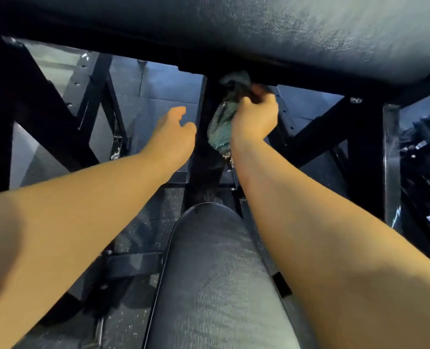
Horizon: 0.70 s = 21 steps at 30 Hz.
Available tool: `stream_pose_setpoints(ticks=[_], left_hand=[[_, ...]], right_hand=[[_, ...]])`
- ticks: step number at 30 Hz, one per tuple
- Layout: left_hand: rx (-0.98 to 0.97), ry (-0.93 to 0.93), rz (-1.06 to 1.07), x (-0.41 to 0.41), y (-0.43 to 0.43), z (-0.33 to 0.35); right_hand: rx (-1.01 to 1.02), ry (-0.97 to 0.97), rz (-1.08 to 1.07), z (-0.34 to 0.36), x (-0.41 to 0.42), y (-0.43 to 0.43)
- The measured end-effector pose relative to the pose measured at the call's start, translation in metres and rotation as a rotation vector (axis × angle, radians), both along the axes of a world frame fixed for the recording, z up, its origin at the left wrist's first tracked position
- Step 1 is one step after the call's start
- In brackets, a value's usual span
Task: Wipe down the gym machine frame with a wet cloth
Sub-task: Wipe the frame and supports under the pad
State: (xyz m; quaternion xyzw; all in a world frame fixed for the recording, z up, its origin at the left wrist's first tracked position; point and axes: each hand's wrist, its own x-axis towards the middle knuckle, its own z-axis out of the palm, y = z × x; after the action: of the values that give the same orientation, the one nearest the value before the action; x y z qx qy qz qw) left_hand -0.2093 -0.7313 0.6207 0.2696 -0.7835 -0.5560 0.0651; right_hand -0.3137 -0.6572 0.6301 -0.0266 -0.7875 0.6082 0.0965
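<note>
head view looks down between two bare forearms into a black metal machine frame (pixel 365 152). taking the middle of the picture as the clock centre, the right hand (pixel 255 119) is at about 1 o'clock, a little above the centre. its fingers are curled tight around a crumpled teal-green cloth (pixel 221 127). the top of the cloth is pushed up against the frame, where the central black post (pixel 204 162) meets the cross beam under the large black padded cushion (pixel 309 36) at 12 o'clock. the loose end of the cloth hangs down along the right side of the post, beside the wrist. the fingertips themselves are in shadow, so how each one lies i cannot tell.

the left hand (pixel 173 134) is at about 11 o'clock, just left of the post, with its back to the camera. the thumb points up, and the fingers are loosely bent away and hold nothing. whether they touch the post i cannot tell; they are very close to it.

at 6 o'clock a long black padded bench seat (pixel 216 273) runs toward the post, between the forearms. black diagonal braces (pixel 48 109) of the frame cross at 9 to 10 o'clock, and an upright with another brace stands at 3 o'clock. under all this lies a dark speckled rubber floor (pixel 158 96).
</note>
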Motion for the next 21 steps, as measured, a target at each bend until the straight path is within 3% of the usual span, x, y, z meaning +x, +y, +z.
stream_pose_setpoints(ticks=[2,4,8,11,13,15,21], left_hand=[[0.010,0.012,-0.003,-0.002,-0.002,0.008],[-0.008,0.026,-0.023,-0.010,0.001,0.018],[0.082,0.095,-0.040,-0.030,0.014,0.031],[0.112,0.170,0.022,-0.043,0.017,0.028],[0.128,0.187,0.070,-0.046,0.016,0.020],[0.122,0.208,0.093,-0.049,0.018,0.015],[-0.211,0.139,0.025,-0.062,0.052,-0.004]], right_hand=[[-0.236,-0.023,-0.182,0.014,-0.017,0.026],[-0.451,-0.028,-0.171,0.025,-0.023,0.041],[-0.514,-0.023,-0.075,0.023,-0.004,0.004],[-0.390,-0.022,-0.049,0.016,0.008,-0.020],[-0.321,0.003,-0.012,0.012,0.001,-0.012],[-0.375,0.065,-0.042,0.012,-0.019,0.010],[-0.683,0.058,-0.235,0.020,-0.084,0.095]])
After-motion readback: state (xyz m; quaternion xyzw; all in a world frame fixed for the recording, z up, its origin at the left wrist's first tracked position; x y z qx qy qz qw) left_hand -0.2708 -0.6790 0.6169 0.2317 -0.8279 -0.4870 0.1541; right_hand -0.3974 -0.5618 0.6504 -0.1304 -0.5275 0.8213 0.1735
